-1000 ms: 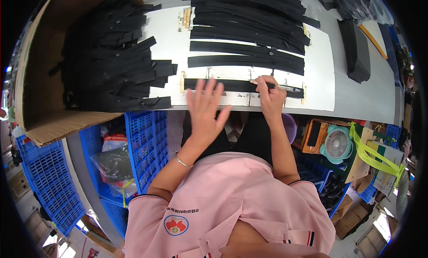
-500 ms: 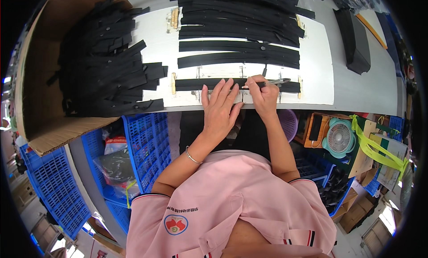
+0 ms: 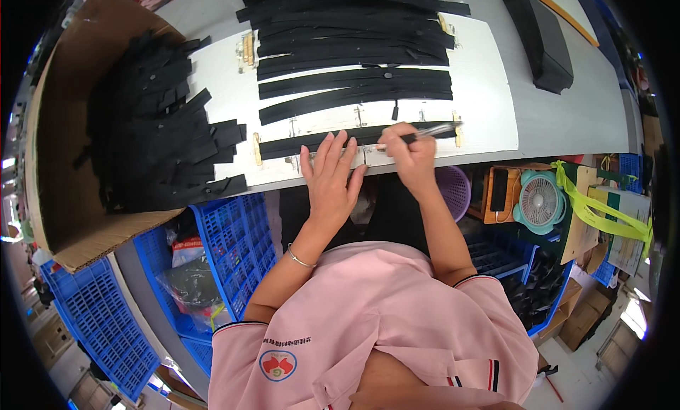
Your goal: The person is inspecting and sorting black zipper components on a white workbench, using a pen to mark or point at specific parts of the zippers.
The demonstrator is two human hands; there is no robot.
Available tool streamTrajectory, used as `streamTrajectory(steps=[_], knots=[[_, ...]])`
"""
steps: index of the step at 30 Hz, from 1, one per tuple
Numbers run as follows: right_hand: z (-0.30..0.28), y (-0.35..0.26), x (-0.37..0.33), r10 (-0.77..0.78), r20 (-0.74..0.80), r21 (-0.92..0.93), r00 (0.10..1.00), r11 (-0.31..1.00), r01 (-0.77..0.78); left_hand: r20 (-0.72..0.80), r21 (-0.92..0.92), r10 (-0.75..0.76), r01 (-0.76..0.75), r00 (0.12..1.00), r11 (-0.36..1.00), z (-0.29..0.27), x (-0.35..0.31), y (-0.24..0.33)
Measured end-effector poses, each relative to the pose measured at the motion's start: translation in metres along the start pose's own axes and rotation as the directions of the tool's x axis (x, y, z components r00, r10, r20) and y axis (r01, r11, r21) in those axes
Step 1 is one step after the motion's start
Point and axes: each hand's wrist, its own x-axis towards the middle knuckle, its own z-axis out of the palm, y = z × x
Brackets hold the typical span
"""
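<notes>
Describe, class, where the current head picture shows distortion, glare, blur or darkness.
Head view: the white board has a bowed right edge, and the picture's corners are black; head view: the pen in the right hand looks smeared; head view: a bright patch near the right rim is washed out.

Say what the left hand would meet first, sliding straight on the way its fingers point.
The left hand would probably meet the next black strip, across the white board from the near strip it overlaps; fingertip height is unclear.
</notes>
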Motion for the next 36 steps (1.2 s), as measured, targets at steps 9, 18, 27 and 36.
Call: streamTrajectory(steps=[9,18,27,36], knots=[[-0.084,0.025,0.016,0.160,-0.194,-0.076,0.968,0.981,-0.177,-0.001,0.023,0.019,-0.019,1.000,1.000,0.001,-0.001,0.001],[-0.081,0.032,0.015,0.069,-0.185,-0.063,0.980,0.995,-0.082,-0.057,-0.132,0.075,-0.082,0.996,0.988,0.031,0.035,0.047],[-0.079,0.033,0.014,0.066,-0.229,-0.004,0.971,0.998,-0.069,-0.010,-0.191,0.096,-0.096,0.995,0.977,0.064,0.066,0.062],[-0.079,0.037,0.015,-0.012,-0.207,-0.060,0.978,0.998,0.000,-0.076,-0.159,0.069,-0.081,0.995,0.984,0.066,0.069,0.069]])
